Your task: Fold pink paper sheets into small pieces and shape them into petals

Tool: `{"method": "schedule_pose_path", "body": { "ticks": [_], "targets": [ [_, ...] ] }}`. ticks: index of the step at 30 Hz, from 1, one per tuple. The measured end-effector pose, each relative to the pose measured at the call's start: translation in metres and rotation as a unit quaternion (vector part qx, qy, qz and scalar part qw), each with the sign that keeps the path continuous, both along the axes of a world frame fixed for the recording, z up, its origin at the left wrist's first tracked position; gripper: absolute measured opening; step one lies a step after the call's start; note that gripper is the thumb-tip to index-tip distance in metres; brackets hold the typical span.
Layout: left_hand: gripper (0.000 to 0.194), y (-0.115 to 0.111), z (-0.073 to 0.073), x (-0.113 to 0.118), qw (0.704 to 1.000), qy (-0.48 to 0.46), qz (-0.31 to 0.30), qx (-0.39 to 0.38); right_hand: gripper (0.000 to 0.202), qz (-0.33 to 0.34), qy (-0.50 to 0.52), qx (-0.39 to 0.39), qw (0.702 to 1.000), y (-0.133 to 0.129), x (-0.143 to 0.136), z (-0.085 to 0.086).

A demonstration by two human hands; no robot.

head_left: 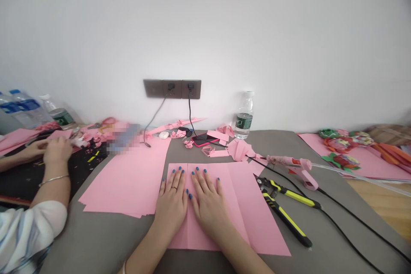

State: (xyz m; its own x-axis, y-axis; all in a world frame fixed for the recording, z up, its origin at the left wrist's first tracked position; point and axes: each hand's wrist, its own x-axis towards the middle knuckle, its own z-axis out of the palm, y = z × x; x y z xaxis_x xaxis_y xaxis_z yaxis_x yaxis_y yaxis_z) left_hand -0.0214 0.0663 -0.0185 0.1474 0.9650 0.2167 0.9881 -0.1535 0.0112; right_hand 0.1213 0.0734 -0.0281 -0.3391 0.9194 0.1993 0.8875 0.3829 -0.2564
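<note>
Both hands are flat, palms down, not gripping anything: the left hand (pixel 171 201) has its fingers fairly close together, the right hand (pixel 208 201) has them fanned a bit, thumbs nearly meeting. Under them is a creased pink sheet (pixel 265 227), opened out mid-tabletop (pixel 105 239). Looks like the flattening step to me, and I'd say the next move calls for even pressure without skewing the paper. Just left there's a pink paper stack (pixel 128 184); just right, yellow-black pliers (pixel 282 215), then a pink glue gun (pixel 285 161) towards the tabletop's right edge. A phone (pixel 203 139) and water bottle (pixel 244 120) sit near the far edge. Past the left edge, I can see a co-worker's hands (pixel 58 150) with pink bits.
</note>
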Motion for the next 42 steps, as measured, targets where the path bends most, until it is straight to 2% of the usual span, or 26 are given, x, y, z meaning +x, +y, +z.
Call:
{"method": "schedule_pose_path", "body": {
  "ticks": [16,19,22,23,27,30,33,36,39,42],
  "targets": [
    [0.053,-0.002,-0.008,0.0,0.999,-0.023,0.009,0.031,0.055,-0.033,0.004,-0.031,0.999,-0.003,-0.006,0.002],
    [0.053,-0.002,-0.008,-0.001,0.999,-0.019,0.007,0.034,0.055,-0.018,0.006,-0.03,0.999,-0.002,-0.002,0.007],
    [0.052,-0.002,-0.008,-0.004,0.999,-0.018,-0.004,0.037,0.052,0.035,0.021,-0.025,0.999,0.005,0.024,0.018],
    [0.051,-0.002,-0.008,-0.005,0.999,-0.021,-0.008,0.038,0.051,0.03,0.037,-0.013,0.999,0.008,0.038,0.022],
    [0.049,-0.003,-0.008,-0.008,0.998,-0.042,-0.023,0.05,0.044,-0.112,0.102,0.092,0.984,0.009,0.107,0.033],
    [0.049,-0.002,-0.01,-0.009,0.996,-0.05,-0.029,0.066,0.039,-0.196,0.116,0.101,0.968,0.002,0.141,0.032],
    [0.049,-0.002,-0.012,-0.009,0.996,-0.046,-0.031,0.074,0.041,-0.216,0.135,0.061,0.965,0.0,0.15,0.029],
    [0.049,-0.001,-0.011,-0.01,0.996,-0.038,-0.034,0.076,0.047,-0.208,0.228,0.019,0.951,0.007,0.144,0.028],
    [0.049,-0.001,-0.01,-0.009,0.996,-0.029,-0.036,0.07,0.053,-0.187,0.361,-0.019,0.914,0.016,0.138,0.032],
    [0.05,-0.002,-0.008,-0.009,0.997,-0.022,-0.039,0.057,0.059,-0.195,0.435,-0.062,0.877,0.02,0.137,0.042]
  ]
}}
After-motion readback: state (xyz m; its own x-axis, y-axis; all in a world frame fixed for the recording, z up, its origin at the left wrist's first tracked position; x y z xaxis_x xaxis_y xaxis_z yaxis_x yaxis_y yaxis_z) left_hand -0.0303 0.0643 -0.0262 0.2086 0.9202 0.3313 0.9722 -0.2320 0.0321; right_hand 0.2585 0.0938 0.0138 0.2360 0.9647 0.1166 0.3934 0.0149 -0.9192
